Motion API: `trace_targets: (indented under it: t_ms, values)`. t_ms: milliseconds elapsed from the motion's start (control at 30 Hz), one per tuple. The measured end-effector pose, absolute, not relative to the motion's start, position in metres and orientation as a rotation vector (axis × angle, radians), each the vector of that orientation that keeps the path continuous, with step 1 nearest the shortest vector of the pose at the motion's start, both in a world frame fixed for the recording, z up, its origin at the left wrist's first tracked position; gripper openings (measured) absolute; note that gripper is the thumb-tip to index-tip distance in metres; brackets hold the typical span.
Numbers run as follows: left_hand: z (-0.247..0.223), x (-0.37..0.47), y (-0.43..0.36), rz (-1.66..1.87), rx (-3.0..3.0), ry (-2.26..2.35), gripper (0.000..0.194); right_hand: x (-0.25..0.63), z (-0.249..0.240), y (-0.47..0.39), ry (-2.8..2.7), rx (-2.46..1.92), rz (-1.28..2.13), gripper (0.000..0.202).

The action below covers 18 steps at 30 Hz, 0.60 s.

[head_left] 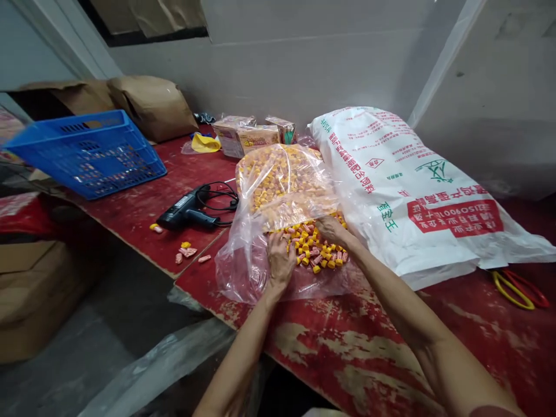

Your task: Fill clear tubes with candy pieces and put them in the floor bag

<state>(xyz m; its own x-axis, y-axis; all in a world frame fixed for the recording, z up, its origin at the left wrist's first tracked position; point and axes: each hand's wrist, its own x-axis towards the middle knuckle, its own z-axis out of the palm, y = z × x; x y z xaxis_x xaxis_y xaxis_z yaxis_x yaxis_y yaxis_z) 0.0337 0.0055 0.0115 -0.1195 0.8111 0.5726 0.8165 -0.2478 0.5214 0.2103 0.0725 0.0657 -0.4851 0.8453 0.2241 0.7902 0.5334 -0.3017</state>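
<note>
A large clear plastic bag (243, 255) lies on the table, full of small yellow-capped pieces with pink speckled bodies. At its near, open end a heap of these pieces (315, 252) spreads over the plastic. My left hand (281, 258) rests at the heap's left side, fingers apart and touching the bag's edge and some pieces. On the heap's far right side is my right hand (332, 229), its fingers stretched toward the left among the pieces. Part of its fingertips is hidden by pieces and film.
A white printed sack (399, 191) lies to the right, with yellow and red handles (515, 289) sticking out beside it. Left of the bag are a heat gun (186, 208), a few loose pieces (186, 252) and a blue crate (95, 156). Small boxes (258, 136) stand behind the bag.
</note>
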Motion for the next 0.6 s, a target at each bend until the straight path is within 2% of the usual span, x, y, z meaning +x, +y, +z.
trace_targets:
  t_ms: [133, 300, 433, 600]
  values:
    - [0.003, 0.043, -0.029, -1.534, -2.115, -1.843, 0.027, 0.223, 0.065, 0.053, -2.163, -1.361, 0.618, 0.023]
    - [-0.01, 0.049, -0.06, -1.568, -2.122, -1.875, 0.025, 0.232, 0.061, 0.03, -1.635, -1.34, 0.863, 0.035]
    - [-0.017, 0.053, -0.077, -1.562, -2.19, -1.926, 0.026, 0.242, 0.053, 0.001, -1.407, -1.364, 0.85, 0.025]
    - [-0.016, 0.065, -0.077, -1.308, -2.351, -1.969, 0.02, 0.265, 0.035, -0.081, -1.485, -1.517, 0.672, 0.047]
